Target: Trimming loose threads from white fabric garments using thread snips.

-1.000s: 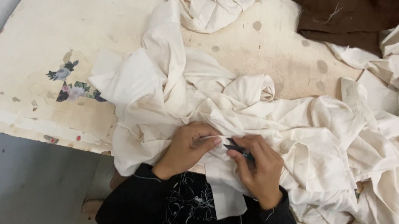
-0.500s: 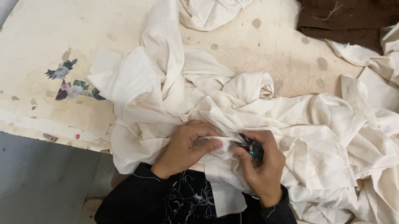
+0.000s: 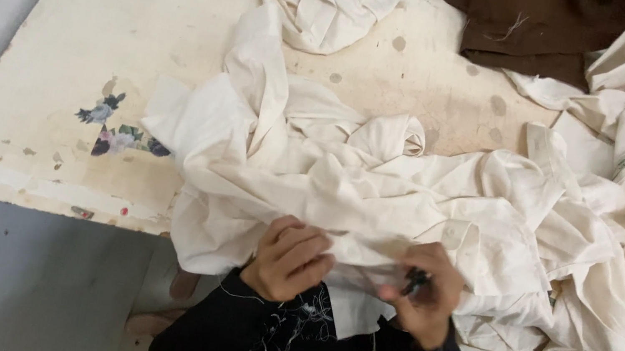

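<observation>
At the bench (image 3: 44, 114) edge I see left hand (image 3: 288, 258) pinching cream cloth (image 3: 377, 195), right hand (image 3: 420, 291) gripping dark snips (image 3: 415, 282) — bunched folds could get nicked.

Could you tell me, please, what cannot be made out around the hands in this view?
Head view:
- Small dark tool in the right hand: mostly hidden by fingers; its kind is unclear.
- Left hand: its fingertips curl into the crumpled cream cotton garment, so the grip is hidden.
- Dark brown cloth: cut off by the top edge.
- Worn cream painted board: its right part is buried under cloth.
</observation>
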